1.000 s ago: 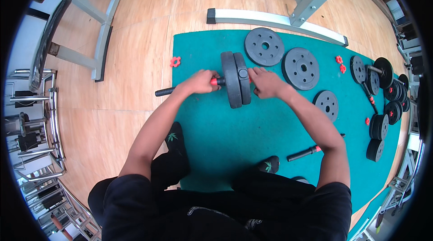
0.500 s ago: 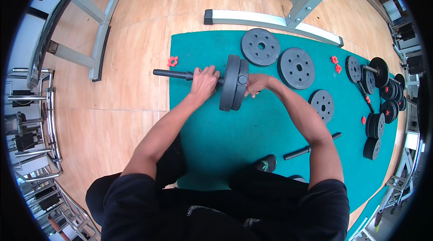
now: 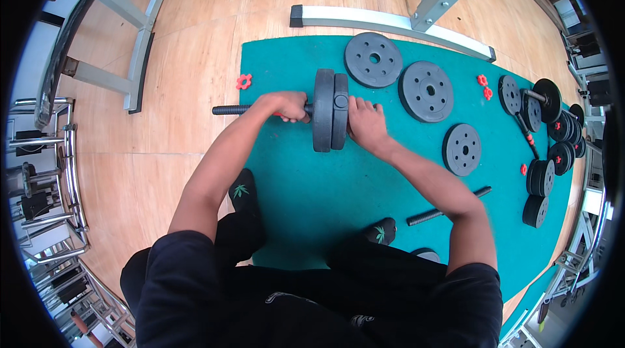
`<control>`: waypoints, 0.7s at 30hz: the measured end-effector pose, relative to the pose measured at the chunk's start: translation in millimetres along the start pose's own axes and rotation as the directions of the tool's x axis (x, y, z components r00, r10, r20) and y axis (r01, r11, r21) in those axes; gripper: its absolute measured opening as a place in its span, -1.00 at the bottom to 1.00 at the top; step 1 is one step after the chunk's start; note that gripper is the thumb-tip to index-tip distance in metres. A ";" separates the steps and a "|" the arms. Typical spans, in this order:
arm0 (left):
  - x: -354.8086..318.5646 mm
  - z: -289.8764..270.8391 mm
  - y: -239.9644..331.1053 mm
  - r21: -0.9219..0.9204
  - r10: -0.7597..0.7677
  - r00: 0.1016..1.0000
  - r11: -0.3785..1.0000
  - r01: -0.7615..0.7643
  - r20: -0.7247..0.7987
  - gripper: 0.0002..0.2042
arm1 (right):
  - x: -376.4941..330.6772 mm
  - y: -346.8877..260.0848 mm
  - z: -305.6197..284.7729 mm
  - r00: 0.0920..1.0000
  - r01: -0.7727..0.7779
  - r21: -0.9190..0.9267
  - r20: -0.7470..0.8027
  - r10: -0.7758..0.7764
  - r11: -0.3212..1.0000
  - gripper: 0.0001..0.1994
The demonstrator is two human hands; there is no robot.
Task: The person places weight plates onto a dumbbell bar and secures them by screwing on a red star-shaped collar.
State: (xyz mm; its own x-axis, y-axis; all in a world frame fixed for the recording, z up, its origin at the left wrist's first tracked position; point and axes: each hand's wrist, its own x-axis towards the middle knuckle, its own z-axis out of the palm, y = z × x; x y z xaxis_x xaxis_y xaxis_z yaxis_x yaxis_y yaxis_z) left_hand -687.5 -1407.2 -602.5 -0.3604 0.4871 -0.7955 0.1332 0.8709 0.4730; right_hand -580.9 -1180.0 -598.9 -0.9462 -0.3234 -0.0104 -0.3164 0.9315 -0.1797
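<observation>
left hand (image 3: 286, 106) is wrapped round the bar (image 3: 237, 110), fingers curled tight on the shaft just left of the two plates (image 3: 330, 118). right hand (image 3: 366, 124) sits on the far face of that pair, fingers pressed flat and close together against the disc, not gripping anything so far as i can tell. the wrist hides whatever bar sticks out on that side.

the bar and plates rest on the green mat (image 3: 312, 192), plates standing on edge right between the two hands.

handling, by my read: heavy and rigid, dark discs with a dull grainy skin, so no give and little slip. the shaft looks ribbed or threaded at the free end beyond the left fingers, which should bite well in a palm. the shaft is the place to hold; the disc rims are thick and awkward to pinch. on edge, the pair could roll.

looks: two matching black round plates tight together, thin dark bar through the middle.

past the right fingers lie loose plates (image 3: 426, 91) flat on the mat. a red nut (image 3: 244, 81) sits up beyond the left fingers.
</observation>
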 end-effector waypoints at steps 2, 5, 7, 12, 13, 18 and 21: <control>2.8 -1.1 12.4 0.194 0.060 0.987 0.981 -0.030 -0.152 -0.80 | -1.3 8.3 15.5 0.997 -0.045 -0.091 -0.073 0.038 0.995 -0.70; -3.5 15.6 10.3 0.418 0.227 0.873 0.908 -0.029 -0.431 -0.78 | 14.5 12.8 9.4 0.992 -0.095 -0.072 0.074 0.100 0.993 -0.75; -11.4 19.1 21.0 0.487 0.247 0.820 0.872 0.044 -0.516 -0.73 | 24.7 21.3 7.5 0.965 -0.148 0.001 0.218 0.144 0.989 -0.74; -2.5 47.8 12.1 0.476 0.321 0.607 0.873 0.109 -0.727 -0.81 | 52.0 46.4 13.9 0.890 -0.099 0.141 0.455 0.024 0.985 -0.66; -2.9 51.2 10.3 0.470 0.333 0.555 0.874 0.121 -0.762 -0.83 | 61.5 49.1 5.4 0.826 -0.092 0.193 0.562 -0.033 0.977 -0.63; -10.2 39.8 13.7 0.438 0.231 0.711 0.891 0.120 -0.664 -0.83 | 46.1 30.2 -7.7 0.888 -0.109 0.135 0.458 0.035 0.985 -0.59; -12.6 12.8 15.0 0.331 0.132 0.881 0.943 0.029 -0.453 -0.76 | 6.8 5.0 7.2 0.993 -0.026 -0.061 -0.114 0.019 0.998 -0.68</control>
State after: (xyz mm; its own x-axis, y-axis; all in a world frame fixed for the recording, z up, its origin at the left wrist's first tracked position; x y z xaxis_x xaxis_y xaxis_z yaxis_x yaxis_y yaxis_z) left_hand -669.1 -1399.4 -590.2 -0.7187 0.5153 -0.4668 0.4210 0.8569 0.2975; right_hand -588.5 -1178.7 -607.0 -0.9537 -0.2843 0.0979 -0.2949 0.9481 -0.1190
